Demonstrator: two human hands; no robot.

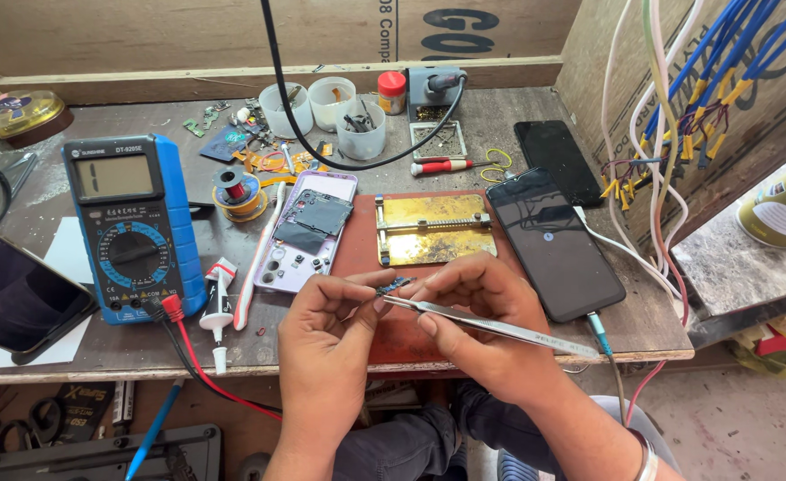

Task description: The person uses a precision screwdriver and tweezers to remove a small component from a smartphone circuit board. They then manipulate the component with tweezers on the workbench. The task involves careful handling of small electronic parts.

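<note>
My left hand [326, 330] pinches a tiny dark circuit part [397, 285] between thumb and forefinger, low in the middle of the view. Metal tweezers [491, 326] lie across my right hand [482, 316], which grips them with their tip against that small part. Both hands hover over a reddish mat [357, 249] near the bench's front edge. Just beyond them sits a brass-coloured board holder [433, 230]. An opened purple phone [308, 233] with its insides exposed lies to the left of the holder.
A blue multimeter [133, 227] with red and black leads stands at left, beside a small glue tube [219, 298] and a solder spool [235, 191]. A black phone [553, 240] on a cable lies at right, another black phone [560, 160] behind it. White cups [331, 107] and hanging wires [678, 107] line the back.
</note>
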